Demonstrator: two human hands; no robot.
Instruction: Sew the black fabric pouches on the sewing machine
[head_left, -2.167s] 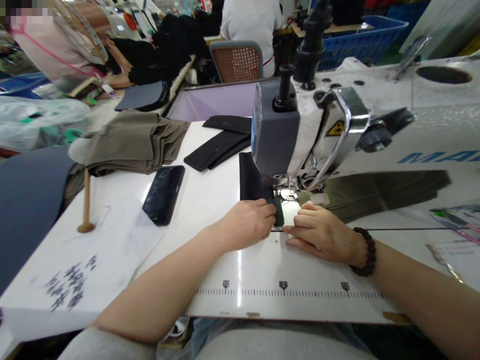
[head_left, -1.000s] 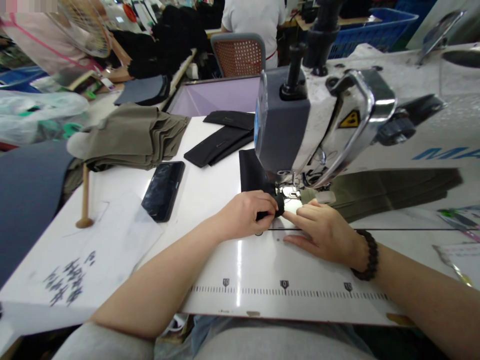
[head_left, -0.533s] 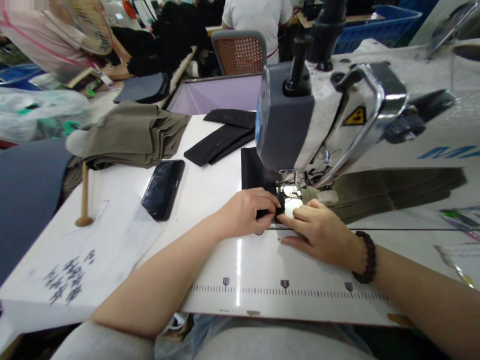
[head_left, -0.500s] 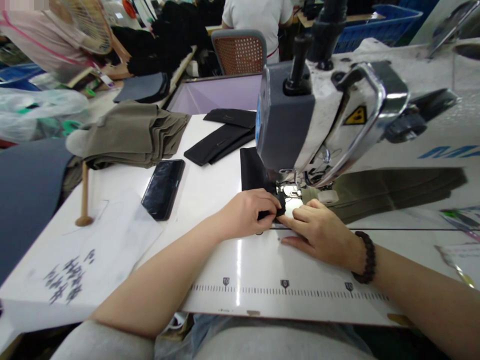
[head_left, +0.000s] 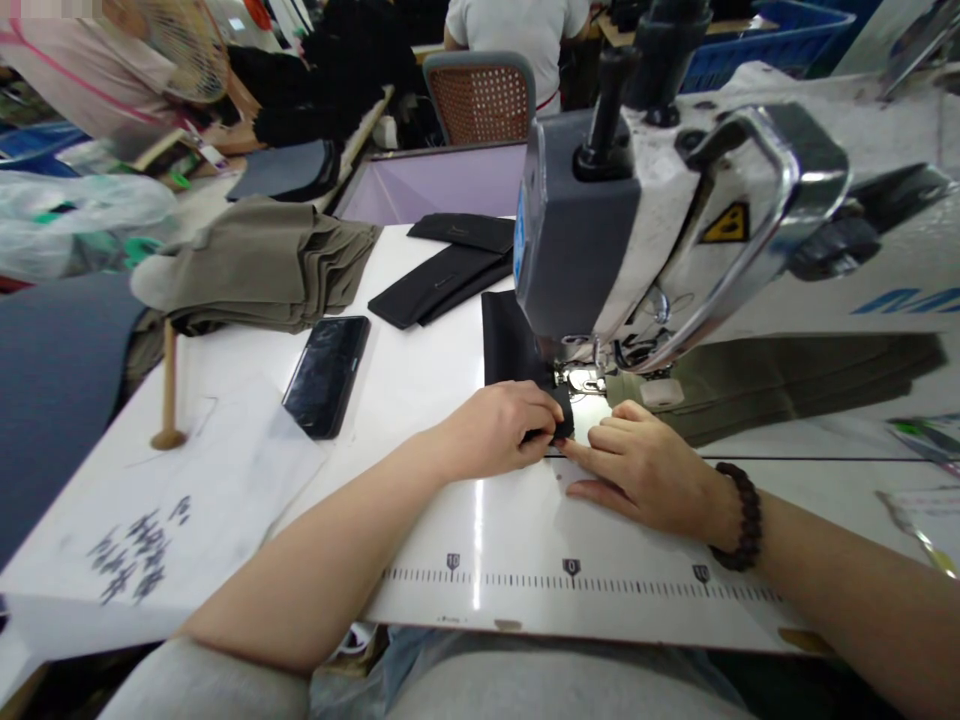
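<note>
Under the head of a white and grey sewing machine lies a black fabric piece, its near edge gathered toward me. My left hand is closed on that near edge, fingers bent and pinching it just in front of the lit needle area. My right hand rests on the machine bed, index finger stretched to the edge of the black fabric and thumb spread apart below. Its other fingers are curled near an olive fabric strip. The fingertips of my left hand are partly hidden.
Black folded pieces lie left of the machine. Farther left are a phone, a stack of olive fabric and a wooden stick. More olive fabric lies under the machine arm. A person in white sits beyond.
The view has shifted slightly, so the machine head appears a little farther right. Both hands stay almost in place at the black fabric; my right hand appears marginally lower.
</note>
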